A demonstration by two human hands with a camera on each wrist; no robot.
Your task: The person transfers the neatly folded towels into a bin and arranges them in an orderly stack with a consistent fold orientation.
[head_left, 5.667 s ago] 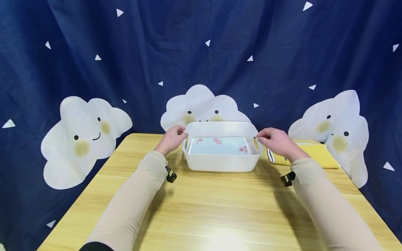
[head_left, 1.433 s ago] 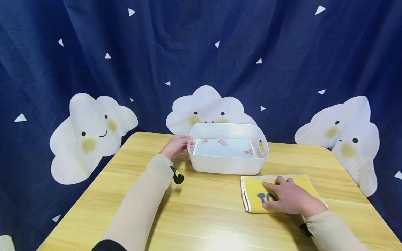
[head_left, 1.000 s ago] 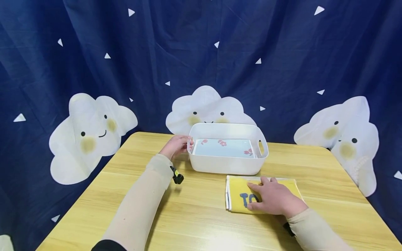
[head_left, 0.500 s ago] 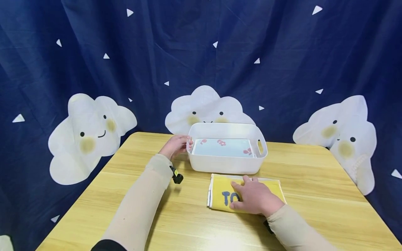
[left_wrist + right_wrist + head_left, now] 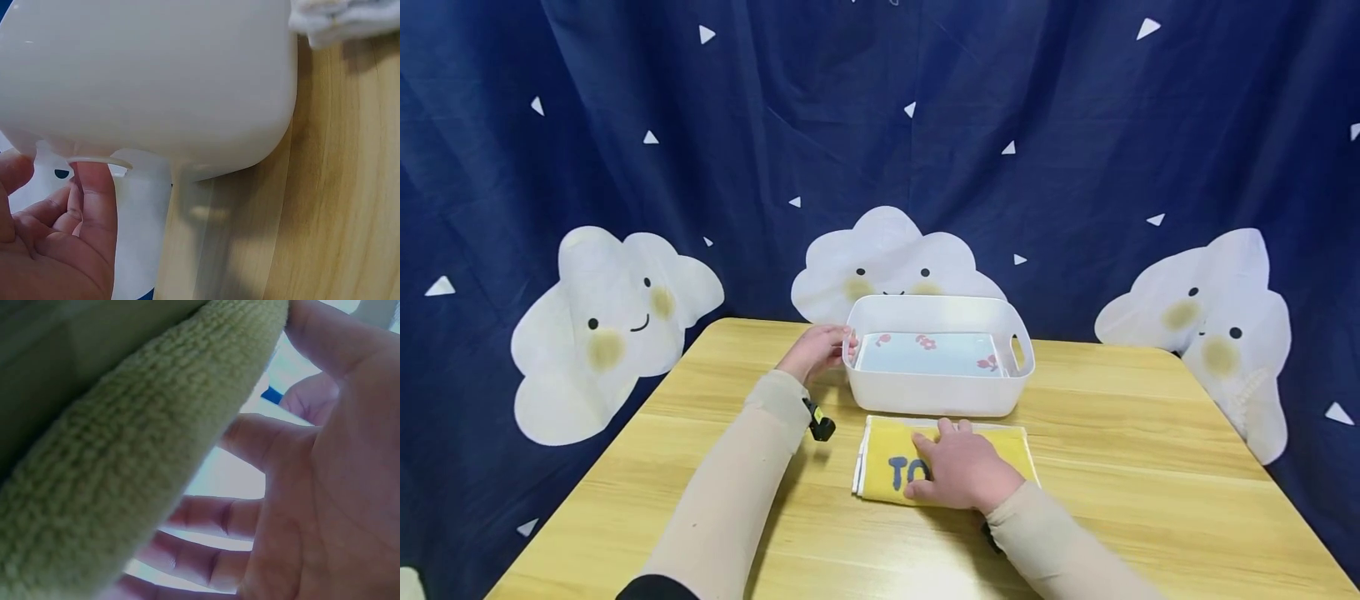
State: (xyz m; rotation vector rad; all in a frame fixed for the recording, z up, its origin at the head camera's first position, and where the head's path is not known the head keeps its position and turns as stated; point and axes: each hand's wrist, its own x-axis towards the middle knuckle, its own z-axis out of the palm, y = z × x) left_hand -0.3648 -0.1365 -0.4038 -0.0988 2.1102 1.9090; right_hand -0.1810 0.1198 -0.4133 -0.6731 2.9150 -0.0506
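A white plastic basket (image 5: 932, 394) with oval handle holes stands at the back middle of the table. My left hand (image 5: 817, 353) holds its left handle; in the left wrist view, fingers (image 5: 97, 203) pass into the handle hole and the thumb is near the rim. In front of the basket lies a folded yellow towel (image 5: 880, 442) with white edges and dark lettering, partly covered by my right hand (image 5: 962, 471). That hand rests on it with spread fingertips, as the right wrist view also shows beside the towel's thick edge (image 5: 125, 450).
Inside the basket lies a flat light-blue piece (image 5: 895, 357) with pink flowers. The wooden table (image 5: 1150, 467) reaches back to a dark blue curtain (image 5: 850, 100) printed with white clouds.
The towel has slid left across the table under my right hand, from right of the basket to in front of it. My left hand stays at the handle.
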